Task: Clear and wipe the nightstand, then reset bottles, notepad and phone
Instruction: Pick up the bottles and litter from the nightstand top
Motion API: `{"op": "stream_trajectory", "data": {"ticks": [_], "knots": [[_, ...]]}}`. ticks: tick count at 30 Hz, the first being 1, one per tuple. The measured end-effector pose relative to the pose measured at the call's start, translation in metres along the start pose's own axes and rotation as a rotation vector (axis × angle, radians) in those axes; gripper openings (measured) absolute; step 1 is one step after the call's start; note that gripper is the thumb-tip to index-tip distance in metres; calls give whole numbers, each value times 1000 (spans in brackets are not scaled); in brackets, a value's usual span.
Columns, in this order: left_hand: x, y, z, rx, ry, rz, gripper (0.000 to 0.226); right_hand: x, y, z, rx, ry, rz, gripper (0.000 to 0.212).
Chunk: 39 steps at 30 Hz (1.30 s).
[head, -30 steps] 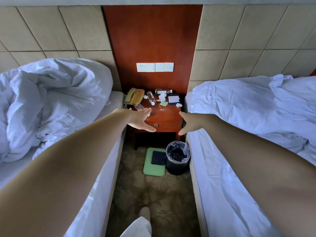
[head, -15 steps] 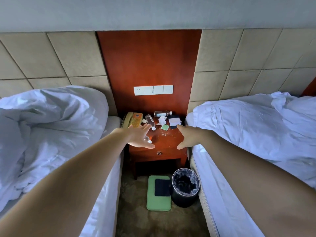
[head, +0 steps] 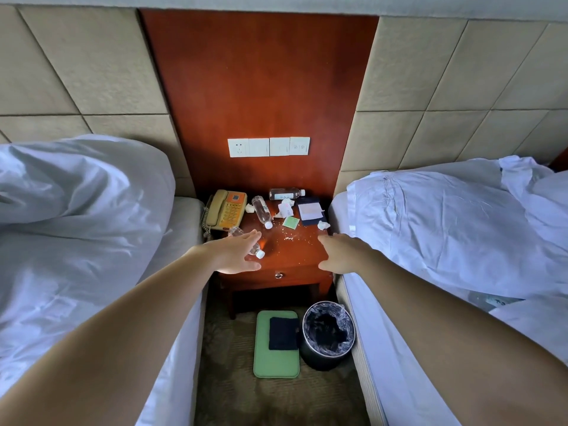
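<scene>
Below nightstand [head: 289, 252], bin [head: 322, 362] plastic-lined; bottles [head: 262, 210] lying flat

A single wide view is taken from head height, faced forward and down; the nightstand [head: 292, 252] is framed near, at twelve o'clock.

I read no text from here. The label on the bottle [head: 285, 193] at the back of the nightstand [head: 292, 256] is a white blur. The phone [head: 226, 210] keypad shows no legible digits. The print on the notepad [head: 310, 211] is too small.
</scene>
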State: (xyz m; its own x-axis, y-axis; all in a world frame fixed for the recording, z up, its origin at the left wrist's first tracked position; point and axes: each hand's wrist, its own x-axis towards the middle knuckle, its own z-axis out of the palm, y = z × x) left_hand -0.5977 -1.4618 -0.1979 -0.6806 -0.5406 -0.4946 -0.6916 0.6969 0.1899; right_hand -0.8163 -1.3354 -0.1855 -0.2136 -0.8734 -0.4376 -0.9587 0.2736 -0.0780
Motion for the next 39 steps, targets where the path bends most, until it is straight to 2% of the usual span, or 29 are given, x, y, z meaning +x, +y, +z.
{"op": "stream_trajectory", "data": {"ticks": [5,10,11,14,16,20,25,28,32,35,39], "knots": [[48,3,9,-18,-36,-14,79,39,27,13,27,3,24,13],[117,-2,29,-19,3,6,79,93,55,34,75,79,52,38],[132,-2,36,-15,9,16,79,106,59,42,78,89,53,36],[178,-5,66,-5,8,39,76,150,71,76,68,120,66,11],[211,-11,88,15,26,59,75,182,76,100,85,155,72,6],[278,-28,144,-41,82,81,71,243,87,157,98,231,94,37],[354,-49,202,-86,149,113,67,310,105,226,70,320,148,37],[391,-55,234,-86,246,161,67,345,119,256,80,421,207,35],[430,-66,261,-41,482,251,62,397,139,273,151,526,227,44],[449,-70,274,-110,633,259,55,432,157,274,181,603,224,50],[463,-72,291,-162,711,195,51,472,172,261,213,673,269,52]]}}
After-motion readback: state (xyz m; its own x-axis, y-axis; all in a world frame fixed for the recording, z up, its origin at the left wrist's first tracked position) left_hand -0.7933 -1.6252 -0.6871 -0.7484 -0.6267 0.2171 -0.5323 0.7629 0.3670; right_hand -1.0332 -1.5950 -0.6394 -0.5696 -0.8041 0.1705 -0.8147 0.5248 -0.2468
